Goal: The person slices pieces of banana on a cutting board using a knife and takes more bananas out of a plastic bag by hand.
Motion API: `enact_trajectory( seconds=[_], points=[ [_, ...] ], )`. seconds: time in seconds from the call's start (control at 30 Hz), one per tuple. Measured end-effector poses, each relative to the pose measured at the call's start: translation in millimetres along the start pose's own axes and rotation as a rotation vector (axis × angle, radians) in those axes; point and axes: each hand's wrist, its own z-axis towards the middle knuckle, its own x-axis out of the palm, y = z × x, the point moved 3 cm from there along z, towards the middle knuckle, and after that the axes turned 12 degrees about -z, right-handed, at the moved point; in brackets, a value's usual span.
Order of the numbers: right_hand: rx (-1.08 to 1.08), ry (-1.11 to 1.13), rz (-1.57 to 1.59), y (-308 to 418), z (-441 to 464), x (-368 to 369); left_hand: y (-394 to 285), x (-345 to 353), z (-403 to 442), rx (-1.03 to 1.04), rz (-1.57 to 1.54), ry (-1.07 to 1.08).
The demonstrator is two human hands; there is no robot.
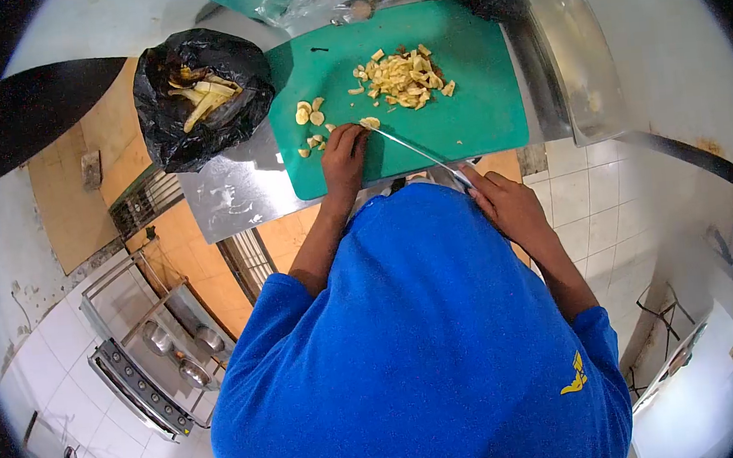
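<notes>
Pale yellow and roundish, the small slice (370, 123) lies on your green cutting board (473, 57), at the tip of the knife (416, 149) and just beside the fingertips of your left hand (346, 156). Those fingers are bent and bunched together; whether they pinch anything, I cannot tell. Your right hand (499, 199) is closed around the knife's handle, the long thin blade slanting across towards your left. Farther from you on the board, the chopped heap (406, 77) shows irregular cream-to-yellow chunks, some browner. Beyond your left hand, smoother, rounder discs (317, 117) lie loosely scattered. Left of the board, a black plastic bag (155, 108) holds yellowish peels (205, 95) with dark brown parts.
</notes>
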Motion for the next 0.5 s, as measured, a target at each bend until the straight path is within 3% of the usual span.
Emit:
enact_trajectory(
  seconds=[0.5],
  points=[
    [-0.072, 0.020, 0.003, -3.3, 13.5, 6.3, 0.9, -1.2, -0.8, -0.007, -0.013, -0.024]
  ],
)
